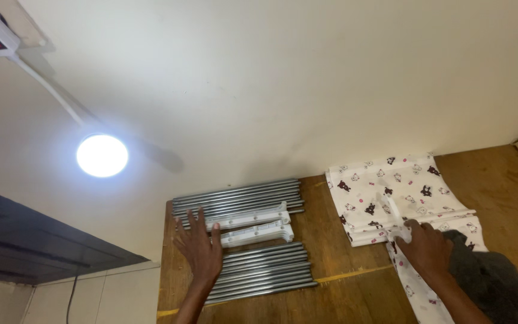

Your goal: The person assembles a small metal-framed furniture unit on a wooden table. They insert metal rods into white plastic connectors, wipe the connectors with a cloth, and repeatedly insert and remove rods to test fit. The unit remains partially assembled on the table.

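Ok, left hand flat on rods, right hand pinching cloth; we keep that fold edge square

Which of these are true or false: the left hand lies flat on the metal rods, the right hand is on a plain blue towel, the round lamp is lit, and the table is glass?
1. The left hand lies flat, fingers spread, on the bundle of grey metal rods. True.
2. The right hand rests on a plain blue towel. False: it rests on a folded white cloth printed with small dark and pink figures, and it pinches a bit of that cloth.
3. The round lamp on the wall is lit. True.
4. The table is glass. False: the table is brown wood.
5. White plastic brackets lie across the rods. True.
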